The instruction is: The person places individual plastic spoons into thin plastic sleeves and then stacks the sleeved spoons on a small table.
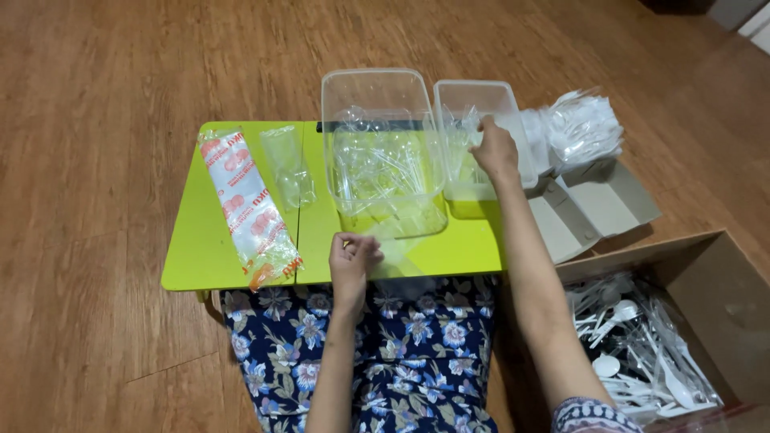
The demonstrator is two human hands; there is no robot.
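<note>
At the centre of the frame the left hand (353, 258) rests on the near edge of the lime-green folding table (192, 248), its grip curled shut on a thin clear plastic sleeve (395, 250). The right hand (495, 150) reaches into the smaller clear plastic tub (475, 96) at upper centre-right; its fingers dip among clear wrappers there, and I cannot tell whether they pinch anything.

The work looks partly done: the larger clear plastic tub (377, 84), just left of the smaller, already holds a loose heap of clear wrapped pieces, while the brown cardboard box of white plastic spoons and forks (642, 353) at lower right is still well filled.

By count: two clear tubs, one long printed red-and-white plastic pack (249, 208) at the table's left, one small clear bag (289, 164) beside it, one bundle of white plastic cutlery (581, 128) above an open grey carton (597, 204) at right.
</note>
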